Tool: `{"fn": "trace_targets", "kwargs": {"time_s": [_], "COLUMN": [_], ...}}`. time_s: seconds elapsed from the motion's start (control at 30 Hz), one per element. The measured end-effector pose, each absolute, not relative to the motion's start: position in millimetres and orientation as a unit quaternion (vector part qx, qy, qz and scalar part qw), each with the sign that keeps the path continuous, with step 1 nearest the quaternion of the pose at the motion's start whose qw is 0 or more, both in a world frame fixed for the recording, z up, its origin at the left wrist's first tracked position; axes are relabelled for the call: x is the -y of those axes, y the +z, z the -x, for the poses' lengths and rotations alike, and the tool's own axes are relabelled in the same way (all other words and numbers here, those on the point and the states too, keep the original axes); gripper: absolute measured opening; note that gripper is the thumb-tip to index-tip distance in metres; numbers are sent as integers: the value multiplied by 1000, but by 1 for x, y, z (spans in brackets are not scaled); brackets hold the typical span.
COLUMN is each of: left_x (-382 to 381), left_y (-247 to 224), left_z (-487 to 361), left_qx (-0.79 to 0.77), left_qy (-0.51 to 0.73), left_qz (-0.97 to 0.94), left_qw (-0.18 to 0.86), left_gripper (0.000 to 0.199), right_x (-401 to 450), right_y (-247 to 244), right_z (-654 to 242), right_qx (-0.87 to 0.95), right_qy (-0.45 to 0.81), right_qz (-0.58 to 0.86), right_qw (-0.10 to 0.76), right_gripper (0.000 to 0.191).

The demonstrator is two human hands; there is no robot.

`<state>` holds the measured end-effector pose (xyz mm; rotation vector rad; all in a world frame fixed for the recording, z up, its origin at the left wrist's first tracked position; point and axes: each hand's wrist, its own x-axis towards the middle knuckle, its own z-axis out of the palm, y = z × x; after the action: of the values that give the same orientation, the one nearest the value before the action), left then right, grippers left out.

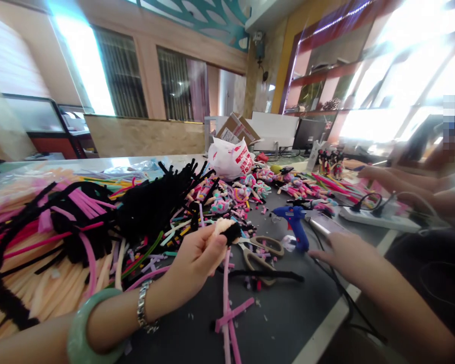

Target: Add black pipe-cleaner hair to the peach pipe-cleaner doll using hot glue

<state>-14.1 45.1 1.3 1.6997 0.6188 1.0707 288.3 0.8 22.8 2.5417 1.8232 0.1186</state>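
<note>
My left hand (200, 253) is closed in a pinch around a small fuzzy piece (231, 232), cream on top and black at its tip, which looks made of pipe cleaner. Just past it lie scissors (246, 241) with beige handles. My right hand (347, 255) reaches over the table with thumb and fingers apart, by a phone (326, 223); whether it touches the phone I cannot tell. A blue glue gun (296, 225) rests between the hands. Below are pink pipe cleaners (226, 303) and a black pipe cleaner (273, 275) lying across the grey tabletop (288, 313).
Bundles of black pipe cleaners (147, 207) and cream pipe cleaners (56, 283) crowd the left. Small colourful pieces (242, 192) are heaped behind, near a white plastic bag (227, 159). At right are a power strip (379, 218), cables and another person's blurred arm (405, 184).
</note>
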Motion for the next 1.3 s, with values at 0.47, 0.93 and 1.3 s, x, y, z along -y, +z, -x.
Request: {"fn": "trace_targets", "kwargs": {"time_s": [0.47,0.93,1.3], "left_x": [-42,-49,-55], "left_y": [4,12,13], "left_z": [24,27,27], "left_qx": [-255,-228,-256], "left_qy": [384,327,344], "left_qz": [-857,-907,-891], "left_qw": [231,135,150], "left_gripper": [38,33,36], "right_x": [-50,-41,4], "right_y": [-11,9,34], "right_z": [-272,-269,-250], "right_qx": [-568,-556,-552], "right_qy": [23,-197,-440], "right_qz": [-814,-693,-475], "right_qw": [-120,-414,-525], "right_gripper": [46,16,23]}}
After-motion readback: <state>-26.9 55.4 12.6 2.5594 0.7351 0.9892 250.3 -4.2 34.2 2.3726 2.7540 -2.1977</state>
